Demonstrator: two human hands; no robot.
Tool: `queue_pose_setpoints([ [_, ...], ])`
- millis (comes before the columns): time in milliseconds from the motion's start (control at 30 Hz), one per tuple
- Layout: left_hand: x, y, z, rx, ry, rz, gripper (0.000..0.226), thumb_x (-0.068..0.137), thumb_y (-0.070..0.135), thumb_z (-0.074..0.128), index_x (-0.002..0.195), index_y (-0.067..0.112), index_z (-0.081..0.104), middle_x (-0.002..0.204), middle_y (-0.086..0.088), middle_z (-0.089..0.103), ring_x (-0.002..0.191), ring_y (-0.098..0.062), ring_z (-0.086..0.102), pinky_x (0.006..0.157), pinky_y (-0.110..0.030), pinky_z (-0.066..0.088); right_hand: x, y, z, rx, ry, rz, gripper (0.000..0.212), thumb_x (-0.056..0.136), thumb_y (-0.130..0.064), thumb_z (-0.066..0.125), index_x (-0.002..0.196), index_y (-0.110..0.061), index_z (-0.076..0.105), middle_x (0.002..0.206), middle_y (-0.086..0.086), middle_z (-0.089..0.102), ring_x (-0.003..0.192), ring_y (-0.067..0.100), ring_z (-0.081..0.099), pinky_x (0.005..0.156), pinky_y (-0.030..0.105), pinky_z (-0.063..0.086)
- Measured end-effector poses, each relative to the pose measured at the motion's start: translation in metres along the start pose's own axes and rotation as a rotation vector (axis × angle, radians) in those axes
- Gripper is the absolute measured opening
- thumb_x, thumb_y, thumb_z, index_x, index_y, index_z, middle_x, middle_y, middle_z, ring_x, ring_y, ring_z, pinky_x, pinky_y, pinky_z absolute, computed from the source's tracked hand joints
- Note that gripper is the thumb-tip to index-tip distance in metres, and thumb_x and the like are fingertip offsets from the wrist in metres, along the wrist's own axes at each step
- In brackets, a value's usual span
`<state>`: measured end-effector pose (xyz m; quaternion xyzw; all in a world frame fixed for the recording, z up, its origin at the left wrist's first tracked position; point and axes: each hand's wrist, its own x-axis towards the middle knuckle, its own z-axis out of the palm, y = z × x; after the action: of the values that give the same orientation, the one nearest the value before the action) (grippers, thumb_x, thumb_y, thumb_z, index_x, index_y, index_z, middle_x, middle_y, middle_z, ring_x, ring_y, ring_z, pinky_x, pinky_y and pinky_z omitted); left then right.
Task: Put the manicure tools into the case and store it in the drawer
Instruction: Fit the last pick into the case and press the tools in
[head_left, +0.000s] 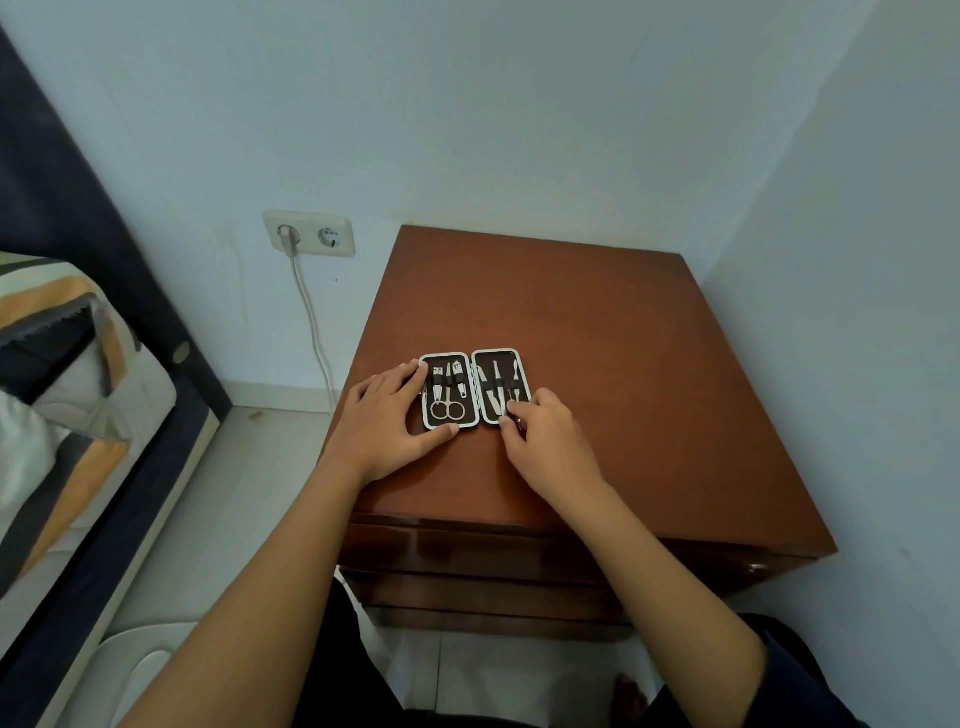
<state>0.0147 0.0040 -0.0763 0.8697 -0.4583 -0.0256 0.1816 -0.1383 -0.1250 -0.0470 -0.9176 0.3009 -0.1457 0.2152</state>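
Observation:
A small manicure case (474, 364) with a white rim and dark lining lies open flat on the brown nightstand (597, 364). Its left half holds scissors (447, 408) and two clippers under a strap. Its right half holds several slim metal tools (497, 387). My left hand (387, 418) rests on the nightstand, fingers and thumb bracing the case's left half. My right hand (545, 441) sits at the case's lower right corner, fingertips pinching the end of the rightmost tool. The drawers (467, 561) below the top are closed.
A wall socket (309, 233) with a white cable plugged in is on the wall to the left. A bed (67, 395) with a dark frame and striped bedding stands at the left. Walls enclose the nightstand behind and to the right.

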Motion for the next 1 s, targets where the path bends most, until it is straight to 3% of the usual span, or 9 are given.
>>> queue_pose_setpoints([
  [167, 0.0, -0.001, 0.001, -0.003, 0.002, 0.001, 0.1, 0.065, 0.08, 0.026, 0.148, 0.024, 0.02, 0.155, 0.004, 0.024, 0.141, -0.013, 0.019, 0.113, -0.033, 0.012, -0.001, 0.0, -0.003, -0.102, -0.052, 0.0, 0.026, 0.094, -0.028, 0.041, 0.105, -0.015, 0.06, 0.091, -0.001, 0.037, 0.101, 0.022, 0.047, 0.066, 0.03, 0.036],
  [400, 0.0, 0.0, 0.001, -0.012, 0.003, 0.006, 0.101, 0.064, 0.08, 0.025, 0.148, 0.023, 0.021, 0.155, 0.003, 0.024, 0.141, -0.014, 0.02, 0.113, -0.034, 0.012, 0.001, 0.004, -0.009, -0.197, -0.203, 0.002, 0.045, 0.094, -0.035, 0.039, 0.137, -0.023, 0.036, 0.116, 0.006, 0.041, 0.113, 0.024, 0.039, 0.082, 0.039, 0.044],
  [533, 0.0, 0.0, 0.0, -0.019, 0.003, 0.005, 0.101, 0.065, 0.08, 0.026, 0.148, 0.023, 0.021, 0.154, 0.002, 0.025, 0.141, -0.014, 0.02, 0.113, -0.035, 0.012, 0.002, 0.011, -0.009, -0.131, -0.222, -0.004, 0.049, 0.095, -0.037, 0.038, 0.142, -0.026, 0.029, 0.11, 0.002, 0.039, 0.11, 0.023, 0.04, 0.083, 0.04, 0.045],
  [633, 0.0, 0.0, 0.0, -0.011, 0.003, 0.005, 0.101, 0.064, 0.08, 0.025, 0.147, 0.023, 0.021, 0.154, 0.003, 0.025, 0.141, -0.014, 0.02, 0.113, -0.034, 0.012, 0.0, 0.019, -0.012, 0.021, -0.172, -0.013, 0.048, 0.094, -0.035, 0.042, 0.141, -0.029, 0.032, 0.099, -0.004, 0.039, 0.099, 0.017, 0.044, 0.081, 0.039, 0.047],
  [767, 0.001, -0.001, 0.0, -0.007, 0.0, 0.004, 0.1, 0.065, 0.08, 0.025, 0.148, 0.023, 0.02, 0.155, 0.003, 0.024, 0.141, -0.014, 0.02, 0.114, -0.035, 0.013, -0.003, 0.03, -0.016, 0.055, -0.148, -0.066, 0.038, 0.092, -0.031, 0.049, 0.13, -0.025, 0.051, 0.101, -0.005, 0.047, 0.09, 0.01, 0.043, 0.081, 0.036, 0.048],
  [1000, 0.0, 0.0, 0.0, -0.005, -0.002, 0.002, 0.101, 0.064, 0.08, 0.024, 0.148, 0.024, 0.019, 0.155, 0.003, 0.024, 0.141, -0.014, 0.019, 0.113, -0.034, 0.012, 0.0, 0.029, -0.012, -0.058, -0.115, -0.106, 0.031, 0.093, -0.034, 0.047, 0.122, -0.03, 0.058, 0.102, -0.004, 0.05, 0.1, 0.015, 0.047, 0.071, 0.033, 0.045],
])
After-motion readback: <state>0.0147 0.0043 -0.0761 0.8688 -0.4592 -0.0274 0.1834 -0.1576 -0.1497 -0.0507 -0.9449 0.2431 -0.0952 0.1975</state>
